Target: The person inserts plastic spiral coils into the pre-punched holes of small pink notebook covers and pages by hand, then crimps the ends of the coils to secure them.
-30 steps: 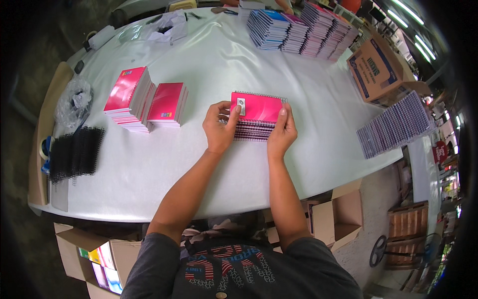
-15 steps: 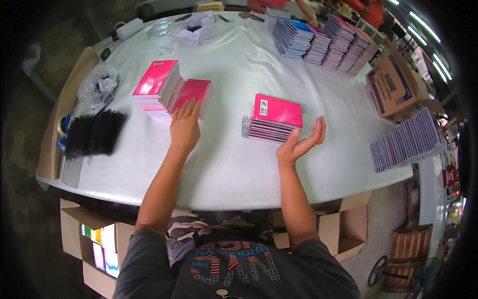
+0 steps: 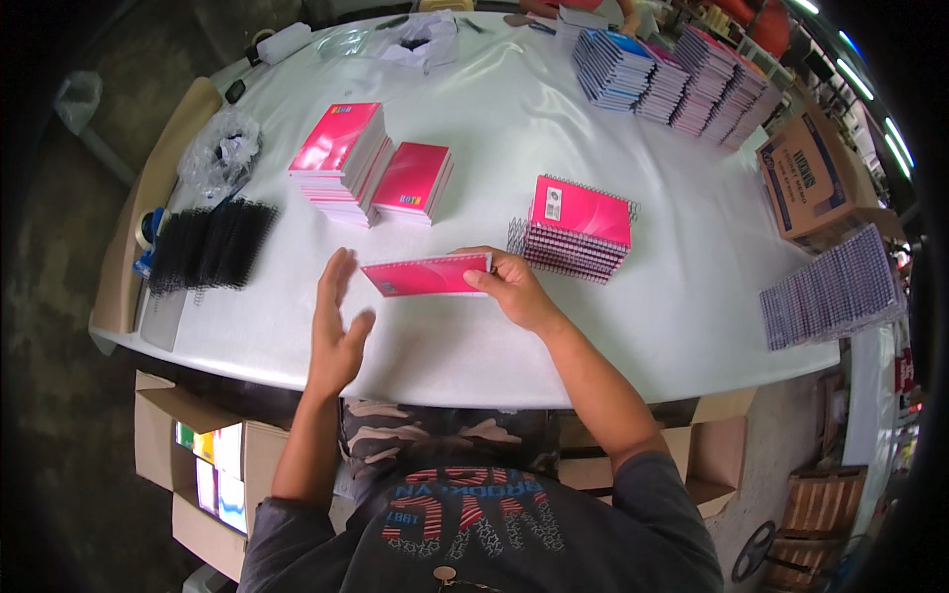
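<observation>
My right hand (image 3: pixel 513 286) grips one end of a pink notebook (image 3: pixel 425 276), thumb on top, holding it above the table. A row of punched holes runs along the notebook's far edge, with no coil in it. My left hand (image 3: pixel 339 326) is open beside the notebook's other end, fingers apart and not touching it. Beyond it stand a tall stack of pink notebooks (image 3: pixel 336 138) and a lower stack (image 3: pixel 413 178) against it. A pile of coil-bound pink notebooks (image 3: pixel 581 212) lies to the right. Black wire coils (image 3: pixel 213 247) lie in a bunch at the left.
Tall stacks of spiral notebooks (image 3: pixel 682 84) stand at the far right. A cardboard box (image 3: pixel 806 178) and a row of bound notebooks (image 3: pixel 832 289) sit at the right edge. Clear plastic wrap (image 3: pixel 219 153) lies far left. Open cartons (image 3: pixel 213 465) are below the table. Another person's hand (image 3: pixel 630 22) shows at the back.
My right hand has moved left and now holds a pink notebook. My left hand has come off the lower stack, back toward me, and is open. The whole view has shifted slightly.
</observation>
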The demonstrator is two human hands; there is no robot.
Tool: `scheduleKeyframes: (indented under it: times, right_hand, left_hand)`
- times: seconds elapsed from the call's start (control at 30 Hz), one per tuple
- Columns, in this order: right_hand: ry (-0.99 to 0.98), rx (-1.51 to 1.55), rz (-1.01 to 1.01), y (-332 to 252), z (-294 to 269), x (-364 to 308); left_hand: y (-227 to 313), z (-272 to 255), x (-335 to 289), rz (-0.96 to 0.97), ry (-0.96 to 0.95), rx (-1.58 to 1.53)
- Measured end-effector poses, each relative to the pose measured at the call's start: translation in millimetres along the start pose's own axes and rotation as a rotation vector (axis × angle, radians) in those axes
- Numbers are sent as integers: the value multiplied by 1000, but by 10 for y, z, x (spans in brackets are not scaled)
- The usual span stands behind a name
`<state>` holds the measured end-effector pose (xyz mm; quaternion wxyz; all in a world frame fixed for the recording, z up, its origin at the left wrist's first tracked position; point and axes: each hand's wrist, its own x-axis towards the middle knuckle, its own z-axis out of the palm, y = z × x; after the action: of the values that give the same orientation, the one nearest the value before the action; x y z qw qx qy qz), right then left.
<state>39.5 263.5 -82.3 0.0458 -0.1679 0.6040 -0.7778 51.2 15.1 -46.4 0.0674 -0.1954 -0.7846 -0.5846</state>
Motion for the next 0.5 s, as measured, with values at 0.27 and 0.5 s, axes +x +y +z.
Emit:
scheduleKeyframes:
  times: [0.27, 0.5]
  right_hand:
    - [1, -88, -120, 103, 55, 24]
    - [-96, -170, 76, 90, 133, 90]
  left_hand:
    - [-386, 520, 67, -276, 20, -363]
    - [-278, 277, 61, -58, 45, 123]
